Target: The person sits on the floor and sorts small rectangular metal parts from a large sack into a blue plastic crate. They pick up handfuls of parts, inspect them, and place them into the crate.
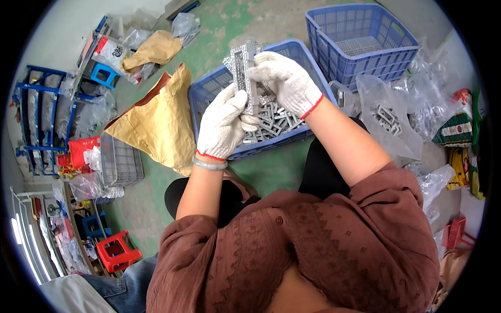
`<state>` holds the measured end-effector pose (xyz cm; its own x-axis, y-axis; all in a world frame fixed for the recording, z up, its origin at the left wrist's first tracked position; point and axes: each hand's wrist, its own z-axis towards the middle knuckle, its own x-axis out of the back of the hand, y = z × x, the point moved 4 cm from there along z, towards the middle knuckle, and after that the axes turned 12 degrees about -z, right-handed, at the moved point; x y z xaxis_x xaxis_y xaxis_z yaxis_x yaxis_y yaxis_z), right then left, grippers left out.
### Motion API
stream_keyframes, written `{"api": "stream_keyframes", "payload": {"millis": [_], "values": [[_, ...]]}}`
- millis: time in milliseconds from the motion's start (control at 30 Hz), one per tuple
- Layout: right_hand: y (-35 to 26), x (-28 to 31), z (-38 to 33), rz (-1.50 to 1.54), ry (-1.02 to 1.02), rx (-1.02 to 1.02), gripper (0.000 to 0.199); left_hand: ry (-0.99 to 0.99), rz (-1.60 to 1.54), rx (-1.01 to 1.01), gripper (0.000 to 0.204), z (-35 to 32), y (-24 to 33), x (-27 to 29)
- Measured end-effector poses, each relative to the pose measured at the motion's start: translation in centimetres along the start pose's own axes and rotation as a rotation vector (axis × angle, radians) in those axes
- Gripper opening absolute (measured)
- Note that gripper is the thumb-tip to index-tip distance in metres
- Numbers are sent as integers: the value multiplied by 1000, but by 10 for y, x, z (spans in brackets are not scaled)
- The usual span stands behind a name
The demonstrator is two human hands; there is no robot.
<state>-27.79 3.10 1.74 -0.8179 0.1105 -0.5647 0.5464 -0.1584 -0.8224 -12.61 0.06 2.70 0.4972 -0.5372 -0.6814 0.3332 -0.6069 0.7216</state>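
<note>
White knitted gloves with red cuffs cover both of my hands. Between them stands a long grey metal bracket-like piece, roughly upright, seemingly several thin rectangular parts lined up together. My left hand grips its lower end, thumb against the side. My right hand is closed on its upper right side, with its fingertips partly hidden behind it. Both hands are over a blue plastic crate. Inside, below the hands, lies a heap of small grey rectangular metal frames. More grey metal pieces show behind the held one.
A brown paper sack leans at the crate's left. A second blue crate stands at the far right. Beside it, a clear plastic bag holds more metal frames. Left are a grey crate and red stool.
</note>
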Motion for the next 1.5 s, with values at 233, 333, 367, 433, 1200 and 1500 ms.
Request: {"api": "stream_keyframes", "payload": {"millis": [233,333,367,433,1200,1500], "values": [[-1,12,1,-8,-15,59,25,-93,-481,109,29,6,-10,26],[-3,15,4,35,-31,22,24,-97,-467,115,26,7,-11,23],[-3,16,5,26,-59,30,24,-92,-496,120,25,6,-11,24],[0,17,5,32,-87,51,23,-83,-554,131,24,5,-11,24],[-9,1,0,-53,15,43,18,-203,-592,132,47,-7,-17,27],[-2,12,5,-107,-73,-4,6,-76,-751,136,39,-11,-16,18]]}}
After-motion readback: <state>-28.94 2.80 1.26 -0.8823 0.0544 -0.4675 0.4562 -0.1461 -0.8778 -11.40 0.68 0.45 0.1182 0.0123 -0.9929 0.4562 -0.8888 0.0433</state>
